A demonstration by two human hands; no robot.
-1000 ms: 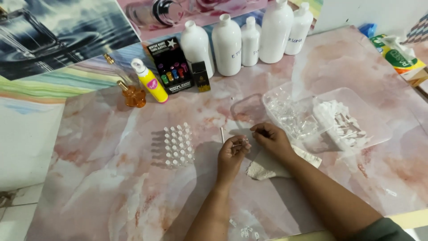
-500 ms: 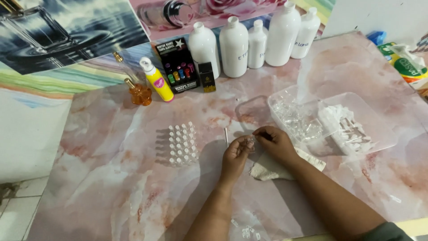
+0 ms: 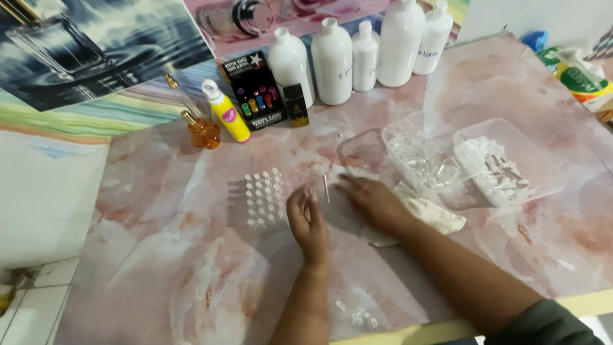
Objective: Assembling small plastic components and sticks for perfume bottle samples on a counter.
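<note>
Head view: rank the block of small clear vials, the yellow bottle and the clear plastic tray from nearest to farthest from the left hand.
From the left hand:
1. Block of small clear vials, just to its left, almost touching.
2. Yellow bottle, up and left near the table's back edge.
3. Clear plastic tray, far to the right, beyond the right hand.

Left hand (image 3: pixel 308 220): hovering palm down, fingers curling loosely inward.
Right hand (image 3: pixel 373 201): lying flat, fingers stretching leftward.
Forearms: both reaching up from the lower edge, angling toward each other.
</note>
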